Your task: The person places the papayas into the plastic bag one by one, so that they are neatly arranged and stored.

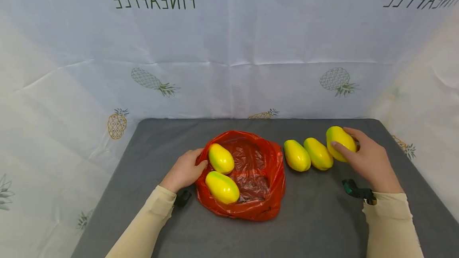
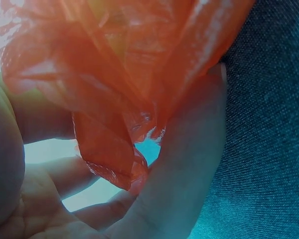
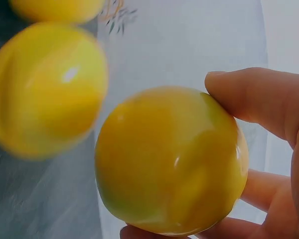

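The right grip [image 1: 371, 160] holds a yellow-green fruit [image 1: 338, 143] between thumb and fingers. Just left of that grip, two more fruits [image 1: 297, 155] [image 1: 318, 153] lie side by side on the desk [image 1: 315, 218]. The left grip [image 1: 184, 170] pinches the rim of a red plastic bag [image 1: 277, 186], which spreads open to its right, with another two fruits [image 1: 221, 158] [image 1: 222, 187] inside, near that grip.

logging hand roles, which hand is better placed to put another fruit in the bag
Probably the right hand: it grips a yellow fruit, while the left hand holds the red bag.
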Action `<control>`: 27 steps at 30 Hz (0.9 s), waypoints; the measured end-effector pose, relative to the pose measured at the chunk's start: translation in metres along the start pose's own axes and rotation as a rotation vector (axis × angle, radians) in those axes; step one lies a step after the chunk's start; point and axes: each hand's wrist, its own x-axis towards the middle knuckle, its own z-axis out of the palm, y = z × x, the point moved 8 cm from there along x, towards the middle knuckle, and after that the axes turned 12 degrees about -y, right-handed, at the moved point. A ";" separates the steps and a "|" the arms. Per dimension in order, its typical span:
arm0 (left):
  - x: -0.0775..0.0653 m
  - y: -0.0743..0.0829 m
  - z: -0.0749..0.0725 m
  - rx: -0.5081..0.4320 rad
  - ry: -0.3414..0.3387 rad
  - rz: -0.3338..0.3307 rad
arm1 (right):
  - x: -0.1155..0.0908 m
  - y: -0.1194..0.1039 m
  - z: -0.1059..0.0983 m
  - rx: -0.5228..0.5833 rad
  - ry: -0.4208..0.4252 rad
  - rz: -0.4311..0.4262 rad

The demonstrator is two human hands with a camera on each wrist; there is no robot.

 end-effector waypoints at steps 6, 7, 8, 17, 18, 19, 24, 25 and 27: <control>0.000 -0.002 -0.001 -0.001 0.000 -0.009 | 0.010 -0.044 0.007 0.015 -0.041 -0.059; 0.000 -0.002 -0.001 -0.001 0.000 -0.011 | 0.012 -0.052 0.008 0.020 -0.048 -0.070; 0.000 -0.002 -0.001 -0.002 0.000 -0.012 | 0.013 -0.059 0.010 0.024 -0.053 -0.084; 0.000 0.000 0.000 -0.020 -0.008 -0.012 | 0.020 -0.122 0.025 0.057 -0.099 -0.174; 0.000 0.000 0.000 -0.019 -0.009 -0.013 | 0.021 -0.128 0.027 0.058 -0.100 -0.186; 0.000 0.000 0.000 -0.019 -0.009 -0.015 | 0.021 -0.134 0.030 0.060 -0.101 -0.199; 0.001 -0.001 0.000 -0.017 -0.010 -0.023 | 0.026 -0.163 0.049 0.064 -0.126 -0.262; 0.001 -0.001 0.000 -0.019 -0.011 -0.023 | 0.027 -0.168 0.053 0.064 -0.134 -0.269; 0.001 0.000 0.000 -0.021 -0.011 -0.022 | 0.029 -0.179 0.062 0.068 -0.148 -0.287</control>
